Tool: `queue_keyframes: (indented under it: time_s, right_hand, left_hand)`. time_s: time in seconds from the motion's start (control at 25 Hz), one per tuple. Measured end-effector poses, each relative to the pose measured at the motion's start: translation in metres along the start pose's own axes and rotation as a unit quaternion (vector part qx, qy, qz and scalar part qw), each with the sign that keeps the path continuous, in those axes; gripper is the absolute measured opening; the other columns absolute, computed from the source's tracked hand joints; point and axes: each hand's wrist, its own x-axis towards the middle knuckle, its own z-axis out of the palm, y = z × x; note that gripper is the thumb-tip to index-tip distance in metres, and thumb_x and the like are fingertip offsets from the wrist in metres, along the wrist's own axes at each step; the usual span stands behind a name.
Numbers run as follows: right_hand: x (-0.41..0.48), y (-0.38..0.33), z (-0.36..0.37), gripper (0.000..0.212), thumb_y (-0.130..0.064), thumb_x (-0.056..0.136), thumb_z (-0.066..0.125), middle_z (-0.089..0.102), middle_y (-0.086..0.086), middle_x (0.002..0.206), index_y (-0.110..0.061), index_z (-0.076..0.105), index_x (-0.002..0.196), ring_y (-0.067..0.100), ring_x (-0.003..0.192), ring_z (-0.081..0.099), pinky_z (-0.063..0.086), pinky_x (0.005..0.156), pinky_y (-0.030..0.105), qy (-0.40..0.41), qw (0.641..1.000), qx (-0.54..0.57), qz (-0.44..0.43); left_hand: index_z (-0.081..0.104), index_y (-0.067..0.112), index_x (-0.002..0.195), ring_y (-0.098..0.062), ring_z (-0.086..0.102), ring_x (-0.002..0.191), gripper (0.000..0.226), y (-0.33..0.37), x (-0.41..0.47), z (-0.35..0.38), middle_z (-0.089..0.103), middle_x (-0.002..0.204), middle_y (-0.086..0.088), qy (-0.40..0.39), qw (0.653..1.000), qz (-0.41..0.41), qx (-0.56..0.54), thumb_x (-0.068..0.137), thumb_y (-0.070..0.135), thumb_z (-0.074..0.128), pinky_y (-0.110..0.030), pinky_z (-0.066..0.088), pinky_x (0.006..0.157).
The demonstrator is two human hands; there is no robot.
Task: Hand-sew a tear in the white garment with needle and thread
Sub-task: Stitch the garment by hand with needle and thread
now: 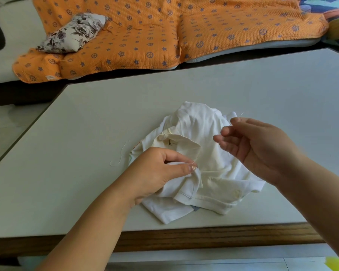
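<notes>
The white garment (207, 153) lies crumpled near the front of the table (86, 133). My left hand (157, 173) pinches a fold of its fabric between thumb and fingers at its lower left. My right hand (258, 145) is raised over the garment's right side and pinches a thin needle (236, 119) whose tip sticks up past the fingers. The thread from the needle is too fine to trace. A loose piece of white thread (121, 155) lies on the table left of the garment.
The table has a wooden front edge (204, 237). Behind it stands a sofa under an orange patterned cover (164, 36), with a floral cushion (72, 32) on it. Floor shows to the left.
</notes>
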Motion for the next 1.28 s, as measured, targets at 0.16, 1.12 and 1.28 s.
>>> queue_keyframes:
  time_s: [0.16, 1.12, 1.28]
  right_hand:
    - [-0.011, 0.029, 0.01, 0.014, -0.018, 0.104, 0.046, 0.072, 0.006, 0.072, -0.011, 0.053, 0.094, 0.022, 0.072, 0.074, 0.06, 0.067, 0.032, -0.013, 0.959, -0.281, -0.044]
    - [-0.007, 0.095, -0.028, 0.012, -0.01, 0.083, 0.069, 0.049, 0.0, 0.074, -0.014, 0.058, 0.08, 0.018, 0.04, 0.025, 0.006, 0.035, 0.021, -0.046, 0.541, -0.748, -0.381]
    - [-0.014, 0.091, -0.023, 0.013, -0.028, 0.094, 0.052, 0.053, -0.004, 0.096, -0.022, 0.062, 0.087, 0.012, 0.057, 0.047, 0.027, 0.039, 0.02, -0.008, 0.632, -0.688, -0.356]
  left_hand:
    - [0.078, 0.029, 0.091, 0.003, 0.066, 0.101, 0.008, 0.002, -0.001, -0.004, 0.076, 0.096, 0.016, 0.017, 1.0, 0.021, 0.0, 0.086, 0.027, 0.073, -0.027, 0.047, 0.1]
    - [0.076, 0.035, 0.091, -0.015, 0.05, 0.095, 0.015, -0.018, 0.017, 0.013, 0.047, 0.09, 0.014, 0.227, 0.825, 0.202, 0.476, 0.077, 0.031, 0.079, -0.03, 0.035, 0.078]
    - [0.071, 0.028, 0.097, 0.005, 0.056, 0.072, 0.012, 0.002, -0.009, 0.021, 0.063, 0.088, 0.012, 0.26, 0.942, 0.143, 0.157, 0.089, 0.02, 0.066, -0.008, 0.041, 0.063]
